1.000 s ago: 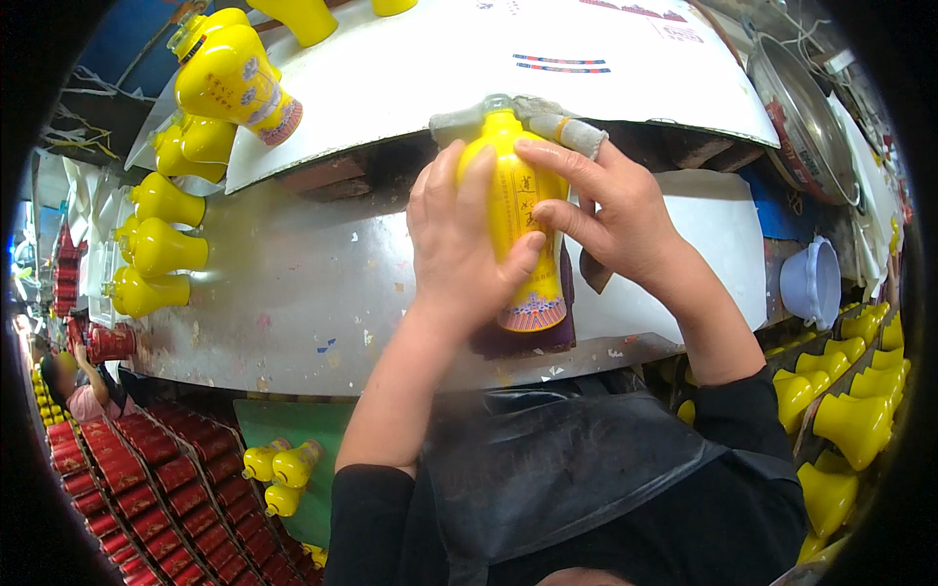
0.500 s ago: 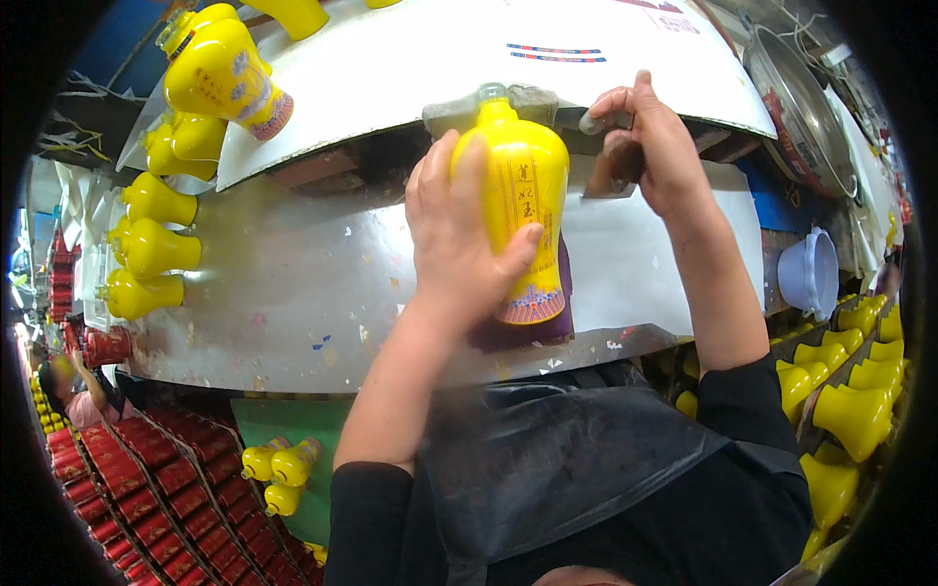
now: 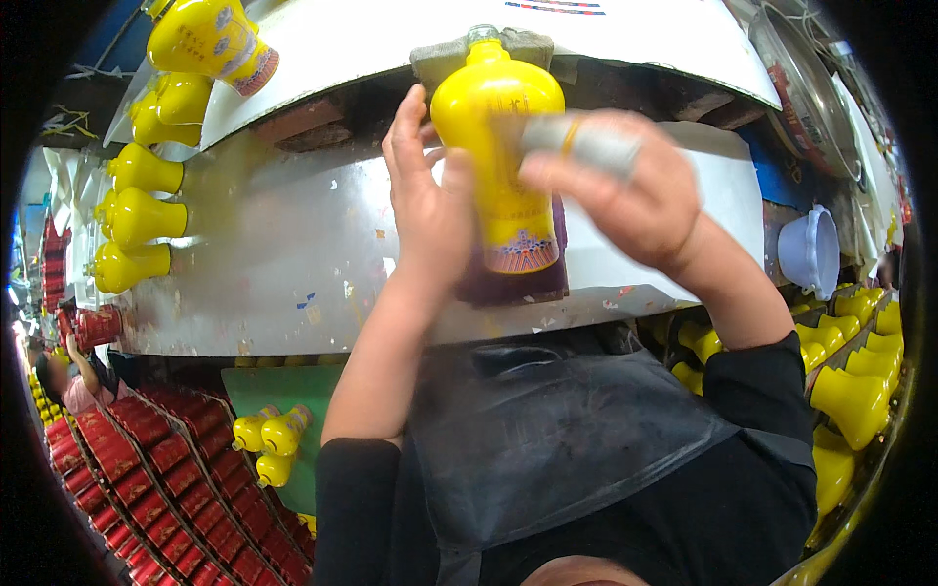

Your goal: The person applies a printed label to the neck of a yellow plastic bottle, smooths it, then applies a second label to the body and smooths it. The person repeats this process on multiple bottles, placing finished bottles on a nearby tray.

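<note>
A yellow bottle with a decorated base band lies in front of me, its glass neck pointing away from me. The neck rests on a grey cloth-covered block, and under the base is a dark purple pad. My left hand is at the bottle's left side, fingers apart; whether its thumb touches the glass I cannot tell. Closed in my right hand is a tool with a pale grey handle, an orange band and a dark end. Smeared by motion, that dark end is over the bottle's upper front.
More yellow bottles line the bench's left side, and one lies on the white board. Printed strips are at the far edge. A pale blue bucket stands right, above rows of yellow bottles. Red boxes are stacked lower left.
My right hand has swung left, bringing the tool over the bottle. My left hand has come off the bottle's front to its left side. The whole view has shifted slightly.
</note>
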`<act>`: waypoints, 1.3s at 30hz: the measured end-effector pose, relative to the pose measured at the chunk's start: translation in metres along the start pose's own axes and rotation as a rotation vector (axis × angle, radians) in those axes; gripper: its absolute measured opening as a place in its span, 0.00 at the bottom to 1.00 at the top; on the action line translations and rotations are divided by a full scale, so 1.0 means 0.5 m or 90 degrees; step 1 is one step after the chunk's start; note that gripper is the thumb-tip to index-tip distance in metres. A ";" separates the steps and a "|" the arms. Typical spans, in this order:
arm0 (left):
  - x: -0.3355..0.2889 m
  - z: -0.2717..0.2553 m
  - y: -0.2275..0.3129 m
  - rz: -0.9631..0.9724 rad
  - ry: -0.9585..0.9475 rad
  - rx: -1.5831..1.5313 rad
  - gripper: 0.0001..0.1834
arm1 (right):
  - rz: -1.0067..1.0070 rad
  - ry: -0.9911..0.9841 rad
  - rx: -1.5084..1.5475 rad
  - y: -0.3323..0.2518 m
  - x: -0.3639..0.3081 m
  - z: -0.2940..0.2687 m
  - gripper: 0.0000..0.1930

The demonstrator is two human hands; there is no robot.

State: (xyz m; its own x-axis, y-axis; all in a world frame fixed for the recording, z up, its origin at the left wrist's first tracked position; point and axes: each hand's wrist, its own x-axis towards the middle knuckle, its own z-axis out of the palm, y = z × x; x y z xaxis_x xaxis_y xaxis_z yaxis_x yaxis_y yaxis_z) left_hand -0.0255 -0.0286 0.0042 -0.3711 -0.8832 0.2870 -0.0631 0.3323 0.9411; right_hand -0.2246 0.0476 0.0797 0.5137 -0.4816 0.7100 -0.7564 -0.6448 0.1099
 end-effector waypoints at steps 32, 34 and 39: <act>-0.079 -0.003 -0.018 -0.126 -0.091 -0.342 0.44 | 0.805 -0.093 0.623 -0.082 -0.107 0.094 0.42; -0.076 -0.005 -0.019 -0.131 -0.079 -0.331 0.44 | 0.795 -0.067 0.617 -0.086 -0.110 0.106 0.42; -0.071 -0.009 -0.017 -0.160 -0.070 -0.336 0.45 | 0.789 -0.071 0.595 -0.077 -0.110 0.097 0.43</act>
State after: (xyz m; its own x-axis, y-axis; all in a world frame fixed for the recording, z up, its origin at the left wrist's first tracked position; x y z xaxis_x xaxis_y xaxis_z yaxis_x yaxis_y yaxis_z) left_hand -0.0075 -0.0015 -0.0131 -0.4994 -0.8649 0.0507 0.2978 -0.1164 0.9475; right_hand -0.2040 0.0703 0.0026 -0.1598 -0.9866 -0.0318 -0.2250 0.0678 -0.9720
